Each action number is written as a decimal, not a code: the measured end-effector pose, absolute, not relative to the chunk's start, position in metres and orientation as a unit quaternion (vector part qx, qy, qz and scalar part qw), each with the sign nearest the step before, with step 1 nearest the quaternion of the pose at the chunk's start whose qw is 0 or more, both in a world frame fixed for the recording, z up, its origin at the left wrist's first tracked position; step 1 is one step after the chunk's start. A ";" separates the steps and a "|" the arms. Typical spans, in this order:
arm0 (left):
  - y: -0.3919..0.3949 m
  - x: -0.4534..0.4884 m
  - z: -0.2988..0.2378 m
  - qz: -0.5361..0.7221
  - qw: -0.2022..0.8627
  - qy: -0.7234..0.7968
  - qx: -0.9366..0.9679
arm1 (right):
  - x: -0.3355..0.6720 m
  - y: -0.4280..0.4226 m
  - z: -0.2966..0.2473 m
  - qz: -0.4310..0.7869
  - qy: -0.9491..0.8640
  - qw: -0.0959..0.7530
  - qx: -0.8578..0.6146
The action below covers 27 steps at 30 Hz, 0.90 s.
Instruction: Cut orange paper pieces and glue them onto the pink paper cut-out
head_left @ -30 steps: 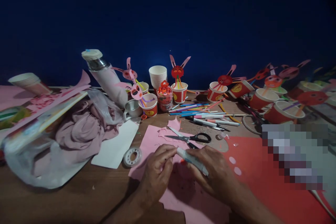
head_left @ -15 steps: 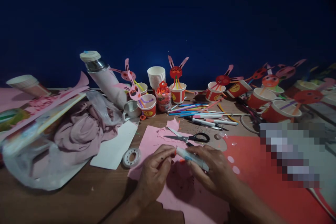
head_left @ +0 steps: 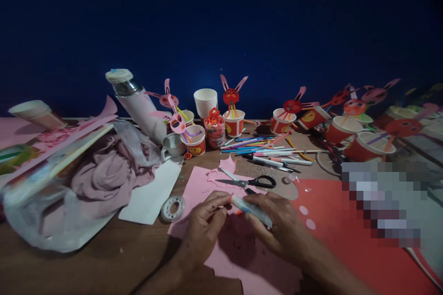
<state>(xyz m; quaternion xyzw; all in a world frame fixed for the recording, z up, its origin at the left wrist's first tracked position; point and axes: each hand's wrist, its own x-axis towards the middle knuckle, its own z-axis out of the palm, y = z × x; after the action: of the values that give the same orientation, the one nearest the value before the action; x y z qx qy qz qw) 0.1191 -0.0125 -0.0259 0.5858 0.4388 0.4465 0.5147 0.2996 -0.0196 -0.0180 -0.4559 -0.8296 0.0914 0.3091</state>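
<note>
My right hand (head_left: 282, 223) is wrapped round a white glue tube (head_left: 254, 212) with blue print. The tube slants, its narrow end pointing left toward my left hand (head_left: 207, 221). At that end a small bit of red shows against my left fingertips, which are pinched together; whether it is a cap or a scrap of paper I cannot tell. Below both hands lies a pink paper sheet (head_left: 256, 267), partly shaded by them. Black-handled scissors (head_left: 265, 181) rest just beyond the tube, blades pointing left.
A tape roll (head_left: 173, 208) lies to the left, near white paper (head_left: 150, 198). Red paper (head_left: 346, 230) with pink discs spreads to the right. Pens and sticks (head_left: 263, 147) lie behind the scissors. Red cups (head_left: 233, 125) with paper rabbit faces line the back; a flask (head_left: 141, 108) leans at left.
The tube's far end has tipped slightly lower and to the left in my right hand. My left hand stays almost where it was, and the table's things lie unchanged.
</note>
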 end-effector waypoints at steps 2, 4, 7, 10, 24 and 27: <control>-0.012 0.119 -0.028 0.448 0.509 0.430 0.596 | 0.299 -0.020 -0.018 0.090 -0.829 0.313 -0.456; -0.012 0.118 -0.030 0.450 0.499 0.424 0.607 | 0.299 -0.020 -0.018 0.091 -0.828 0.314 -0.456; -0.012 0.117 -0.033 0.454 0.482 0.419 0.621 | 0.298 -0.020 -0.016 0.100 -0.826 0.310 -0.461; -0.012 0.117 -0.035 0.458 0.459 0.409 0.641 | 0.298 -0.019 -0.014 0.123 -0.823 0.310 -0.461; -0.009 0.106 -0.049 0.415 0.480 0.447 0.631 | 0.297 -0.024 -0.015 0.092 -0.823 0.267 -0.493; -0.009 0.109 -0.052 0.424 0.543 0.458 0.562 | 0.297 -0.023 -0.016 0.062 -0.829 0.263 -0.490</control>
<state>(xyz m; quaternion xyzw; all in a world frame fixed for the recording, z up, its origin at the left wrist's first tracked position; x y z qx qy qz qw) 0.1090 -0.0091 -0.0522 0.5616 0.4580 0.4244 0.5429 0.2972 -0.0235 -0.0157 -0.4897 -0.8290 0.0619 0.2630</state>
